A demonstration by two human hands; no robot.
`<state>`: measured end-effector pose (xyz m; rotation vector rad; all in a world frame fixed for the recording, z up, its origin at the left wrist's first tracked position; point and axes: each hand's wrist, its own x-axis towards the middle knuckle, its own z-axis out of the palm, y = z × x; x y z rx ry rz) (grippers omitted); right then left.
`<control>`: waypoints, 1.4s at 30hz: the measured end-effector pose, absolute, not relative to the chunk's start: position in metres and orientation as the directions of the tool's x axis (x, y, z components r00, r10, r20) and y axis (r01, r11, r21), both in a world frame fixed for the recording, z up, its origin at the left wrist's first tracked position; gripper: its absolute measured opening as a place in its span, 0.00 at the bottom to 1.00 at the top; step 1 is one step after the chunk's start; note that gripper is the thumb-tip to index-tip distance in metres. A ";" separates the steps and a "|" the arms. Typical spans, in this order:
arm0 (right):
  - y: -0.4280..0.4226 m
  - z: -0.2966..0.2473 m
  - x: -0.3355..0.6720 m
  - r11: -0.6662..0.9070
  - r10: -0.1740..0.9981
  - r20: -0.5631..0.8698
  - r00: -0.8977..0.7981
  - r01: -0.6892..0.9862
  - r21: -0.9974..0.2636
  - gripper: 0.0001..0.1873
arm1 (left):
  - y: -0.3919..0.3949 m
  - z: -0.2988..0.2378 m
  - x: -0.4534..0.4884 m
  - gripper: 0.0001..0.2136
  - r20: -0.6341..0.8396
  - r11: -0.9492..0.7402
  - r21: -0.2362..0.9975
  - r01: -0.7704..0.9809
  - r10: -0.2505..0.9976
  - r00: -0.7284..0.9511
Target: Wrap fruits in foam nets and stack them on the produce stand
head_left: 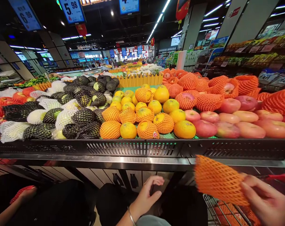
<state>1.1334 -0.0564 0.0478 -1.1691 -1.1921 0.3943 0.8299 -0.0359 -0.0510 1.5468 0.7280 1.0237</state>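
Note:
My right hand (266,197) pinches an orange foam fruit net (219,180) by one end. The net hangs flat and flared, with no fruit visible inside. My left hand (147,193), with a bangle at its wrist, is below the front of the display, fingers loosely curved and thumb apart, holding nothing. Beyond it lie yellow-orange citrus fruits (185,129), some in orange foam nets. To their right are bare apples (205,128) in rows, with more apples in orange nets (209,102) behind them.
A black slatted rail (133,148) fronts the display. Fruit in black nets (83,117) lies left of the citrus. A wire cart (223,208) with orange nets stands below my right hand. At lower left, another person's hand (27,192) holds a red foam net.

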 end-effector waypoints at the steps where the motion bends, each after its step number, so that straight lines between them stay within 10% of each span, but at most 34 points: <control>1: -0.049 0.046 1.118 0.450 0.770 0.541 0.337 0.314 -0.836 0.25 | -0.033 -0.048 0.833 0.25 0.278 -0.220 0.960 -0.175 0.839 0.469; 6: -0.015 0.052 1.025 0.688 0.673 0.720 0.168 0.213 -0.693 0.18 | -0.018 -0.014 0.837 0.42 0.359 -0.186 0.861 -0.474 0.882 0.306; 11: -0.003 0.058 0.990 0.710 0.692 0.718 0.077 0.107 -0.696 0.11 | -0.008 0.023 0.814 0.28 0.251 -0.240 0.936 -0.257 0.968 0.007; 22: -0.009 0.027 0.981 0.116 0.993 0.119 0.019 -0.426 -0.897 0.17 | -0.002 0.010 0.805 0.13 0.509 -0.473 0.844 0.255 0.855 -0.097; 30: -0.020 0.031 0.977 0.210 0.903 0.254 -0.347 -0.160 -0.965 0.19 | -0.009 0.018 0.804 0.16 0.395 -0.392 0.905 0.164 0.919 0.018; 37: -0.027 0.031 0.988 0.384 0.891 0.365 -0.270 0.018 -0.923 0.25 | 0.003 0.018 0.798 0.08 0.514 -0.482 0.856 0.189 0.831 -0.210; 42: -0.023 0.020 0.984 0.482 0.838 0.450 -0.309 0.031 -0.876 0.18 | 0.005 0.020 0.802 0.06 0.556 -0.559 0.784 0.269 0.826 0.096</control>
